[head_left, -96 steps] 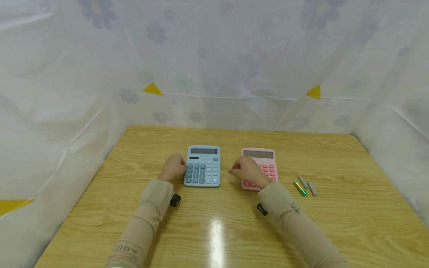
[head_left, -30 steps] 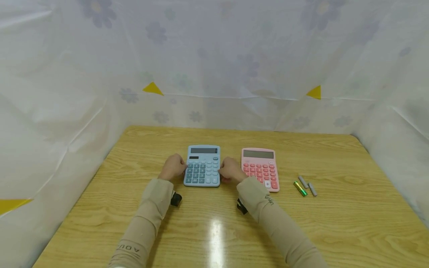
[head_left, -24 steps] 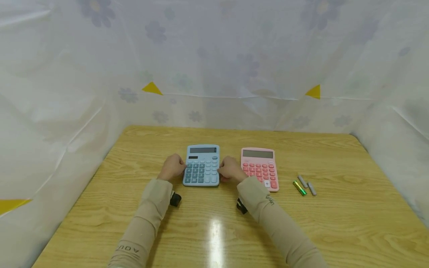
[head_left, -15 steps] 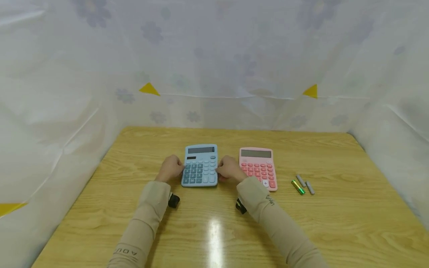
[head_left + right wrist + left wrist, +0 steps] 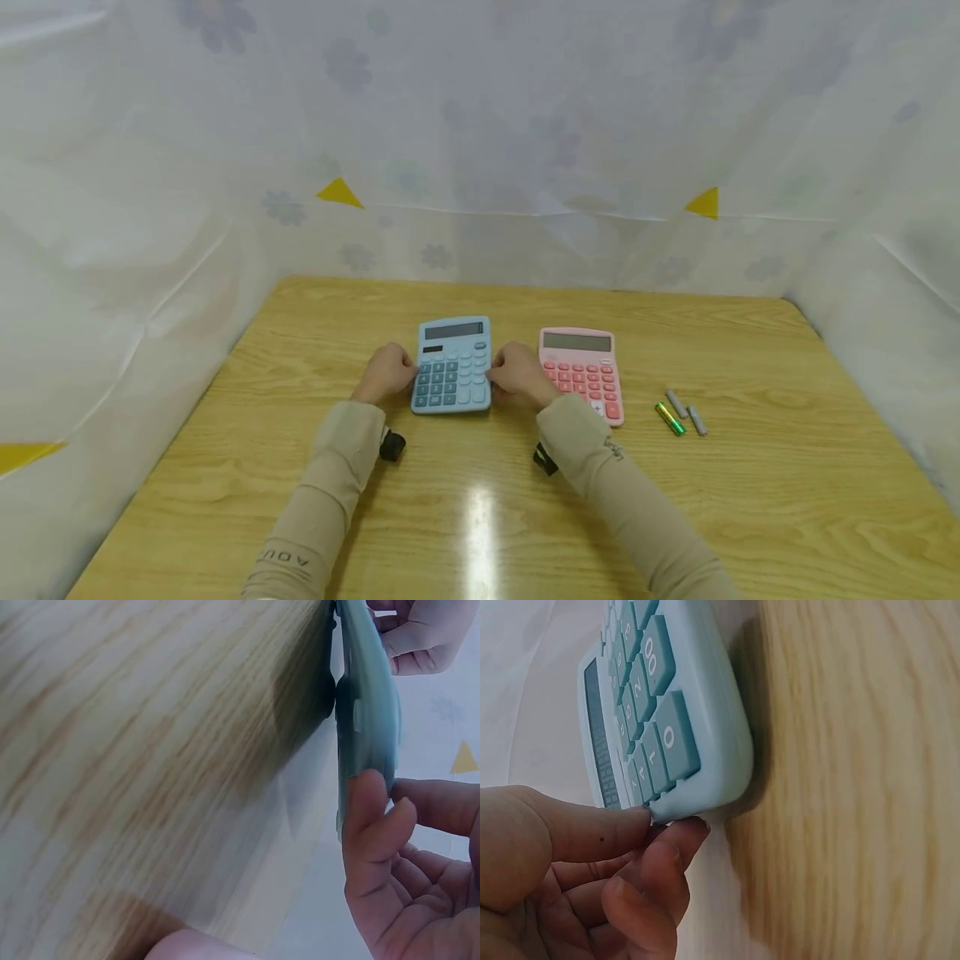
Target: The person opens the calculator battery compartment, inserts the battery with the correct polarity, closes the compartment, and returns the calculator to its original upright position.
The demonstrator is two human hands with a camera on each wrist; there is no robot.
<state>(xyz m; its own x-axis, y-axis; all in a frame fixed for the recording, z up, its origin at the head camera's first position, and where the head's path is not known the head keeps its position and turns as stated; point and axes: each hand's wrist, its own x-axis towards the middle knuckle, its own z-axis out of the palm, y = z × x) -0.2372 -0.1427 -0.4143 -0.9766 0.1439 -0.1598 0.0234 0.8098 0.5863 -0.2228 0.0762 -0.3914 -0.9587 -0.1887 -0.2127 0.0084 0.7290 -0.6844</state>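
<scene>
A light blue calculator (image 5: 453,354) is pinched at both sides, left of the middle of the table. My left hand (image 5: 386,372) grips its left edge; in the left wrist view the thumb (image 5: 604,829) lies on the top side, fingers beneath. At the right edge, my right hand (image 5: 517,372) holds it between thumb and fingers (image 5: 367,825). The calculator is slightly tilted, with a gap and shadow under it in the right wrist view. Its display shows a digit at the right end. Part of each side edge is hidden by the hands.
A pink calculator (image 5: 577,377) lies right of the blue one, its lower left corner behind my right hand and sleeve. Further right are a green battery (image 5: 670,418) and two grey batteries (image 5: 677,404). White patterned sheeting (image 5: 480,150) surrounds the wooden table (image 5: 420,517).
My right hand has moved left from over the pink calculator to the blue calculator's right edge. The blue calculator has since risen a little and tilted. My left hand stays at its left edge.
</scene>
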